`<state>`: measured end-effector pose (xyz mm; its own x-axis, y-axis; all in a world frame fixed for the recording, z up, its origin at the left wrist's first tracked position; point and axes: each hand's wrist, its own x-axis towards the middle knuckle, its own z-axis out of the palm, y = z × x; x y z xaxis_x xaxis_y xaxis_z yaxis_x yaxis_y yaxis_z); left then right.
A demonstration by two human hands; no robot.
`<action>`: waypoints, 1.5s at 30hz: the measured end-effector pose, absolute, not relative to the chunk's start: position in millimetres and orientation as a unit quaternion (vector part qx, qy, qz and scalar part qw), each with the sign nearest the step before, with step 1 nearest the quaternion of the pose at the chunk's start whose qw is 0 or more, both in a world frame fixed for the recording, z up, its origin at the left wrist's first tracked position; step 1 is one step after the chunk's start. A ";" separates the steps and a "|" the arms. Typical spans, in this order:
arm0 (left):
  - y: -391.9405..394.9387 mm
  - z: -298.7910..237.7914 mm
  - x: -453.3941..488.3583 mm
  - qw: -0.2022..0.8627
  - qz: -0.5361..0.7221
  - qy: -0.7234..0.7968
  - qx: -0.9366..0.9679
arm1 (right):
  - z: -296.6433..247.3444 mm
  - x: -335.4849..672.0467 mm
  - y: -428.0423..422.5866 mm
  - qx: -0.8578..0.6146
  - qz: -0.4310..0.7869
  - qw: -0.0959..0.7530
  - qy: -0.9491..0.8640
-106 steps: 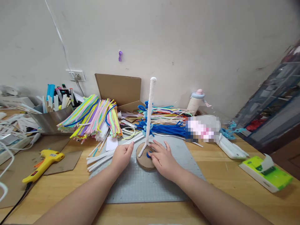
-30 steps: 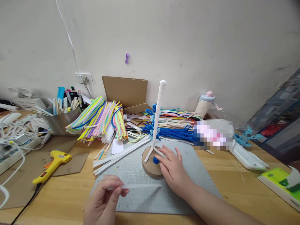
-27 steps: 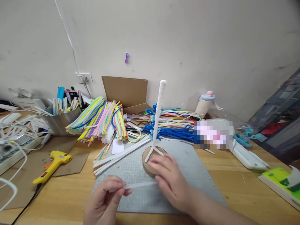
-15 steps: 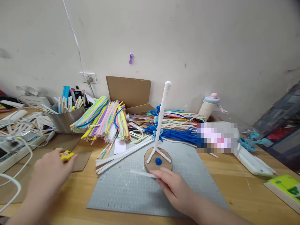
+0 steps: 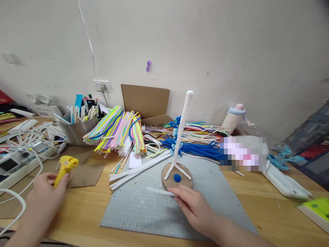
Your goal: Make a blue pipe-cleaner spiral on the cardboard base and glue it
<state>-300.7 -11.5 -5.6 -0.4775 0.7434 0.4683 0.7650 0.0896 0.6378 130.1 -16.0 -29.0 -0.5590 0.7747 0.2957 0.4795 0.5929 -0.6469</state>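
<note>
Left hand [image 5: 43, 195] is closed around the handle of a yellow glue gun [image 5: 66, 164], its head rising beyond the fingers; half a second ago this hand was over the gun as it lay on the cardboard. Right hand [image 5: 192, 206] pinches a translucent stick [image 5: 159, 190] that points leftward from its fingertips; a second ago the left hand held that stick. Just beyond the right fingertips, a round cardboard base [image 5: 170, 181] lies on a gray cutting mat [image 5: 136, 212]. A forked white post [image 5: 182, 128] stands on the base, leaning slightly right. Between its feet sits a blue disc [image 5: 177, 177], earlier touched by the right hand, now uncovered.
</note>
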 end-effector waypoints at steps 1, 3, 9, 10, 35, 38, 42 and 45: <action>-18.7 -2.8 -283.3 0.067 -0.426 -0.775 -0.462 | -28.2 129.4 -17.1 -0.372 0.265 0.291 -0.841; -33.3 -1.2 -243.1 0.051 -0.437 -0.763 -0.473 | -24.5 126.8 -21.3 -0.367 0.292 0.303 -0.829; -54.6 -15.1 -145.5 -0.123 -0.464 -0.651 -0.588 | -4.7 119.1 -39.9 -0.366 0.338 0.267 -0.825; -54.4 -16.3 -136.5 -0.130 -0.466 -0.640 -0.597 | -3.0 119.2 -42.0 -0.372 0.334 0.255 -0.828; -47.5 -21.7 -105.1 -0.020 -0.494 -0.581 -0.647 | -8.5 122.9 -40.5 -0.410 0.404 0.274 -0.771; -49.1 -26.1 -106.3 0.055 -0.483 -0.567 -0.665 | -13.2 122.1 -38.4 -0.411 0.437 0.287 -0.747; -52.6 -29.3 -103.2 -0.047 -0.512 -0.522 -0.681 | -15.3 123.3 -35.8 -0.412 0.404 0.304 -0.758; -53.5 -27.3 -99.2 -0.183 -0.569 -0.525 -0.606 | -12.9 126.6 -34.0 -0.414 0.335 0.309 -0.788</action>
